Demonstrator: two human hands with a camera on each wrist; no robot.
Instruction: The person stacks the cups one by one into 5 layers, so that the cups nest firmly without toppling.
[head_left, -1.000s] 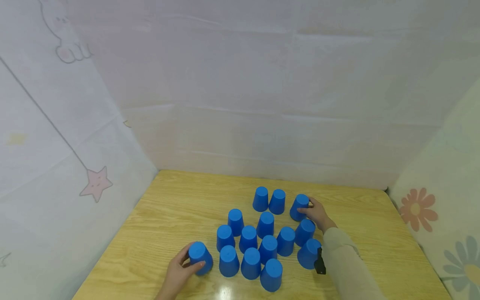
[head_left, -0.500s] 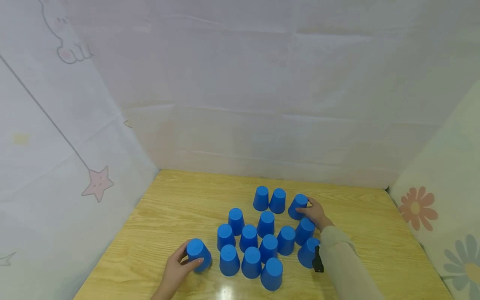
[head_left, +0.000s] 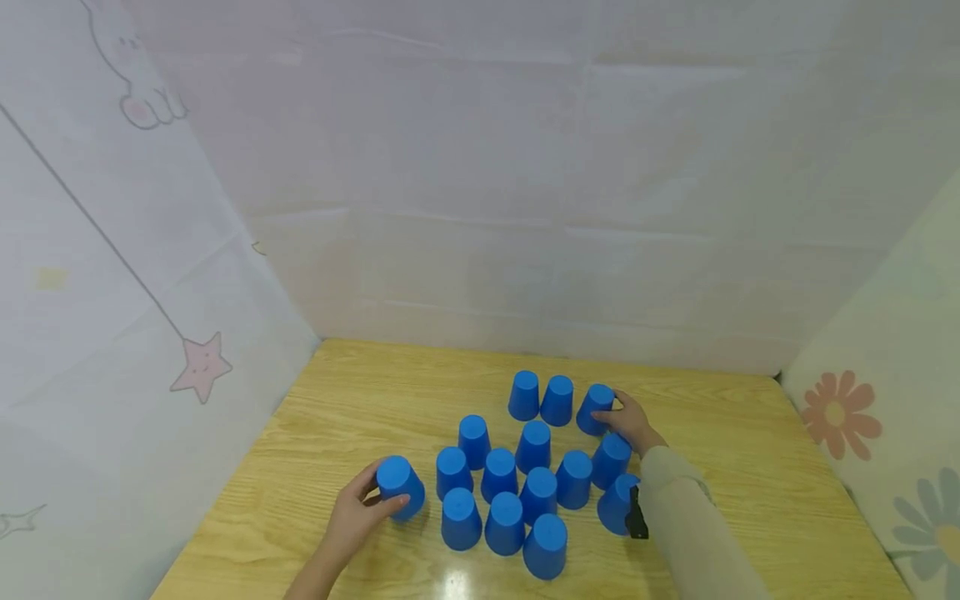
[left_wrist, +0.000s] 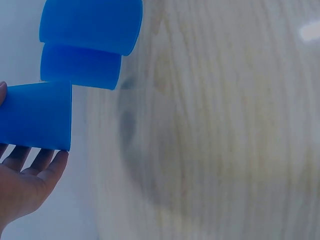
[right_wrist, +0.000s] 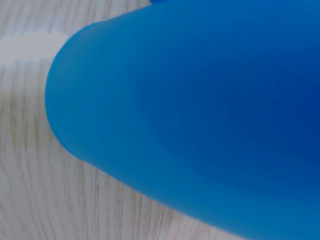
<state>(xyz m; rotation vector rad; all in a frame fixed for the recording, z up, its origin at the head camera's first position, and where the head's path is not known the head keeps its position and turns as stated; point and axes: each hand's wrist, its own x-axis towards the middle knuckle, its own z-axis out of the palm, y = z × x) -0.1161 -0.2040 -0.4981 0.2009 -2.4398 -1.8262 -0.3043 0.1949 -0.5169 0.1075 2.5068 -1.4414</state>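
My left hand holds an upside-down blue plastic cup, thumb on the near side and fingers around the far side. In the left wrist view that cup appears raised off the table, and a blurred shadow falls on the wood. At the back right, my right hand grips another upside-down blue cup from its right side. The right wrist view is mostly filled by a blue cup close to the camera; the hand itself is out of that view.
Several more upside-down blue cups stand between the hands, among them a front cup and a back-left cup. One cup is partly hidden by the black wrist strap. Patterned cloth walls enclose the wooden table.
My left hand has moved the cup up and slightly away from the front edge. My right hand has shifted its cup slightly left, towards the two back cups.
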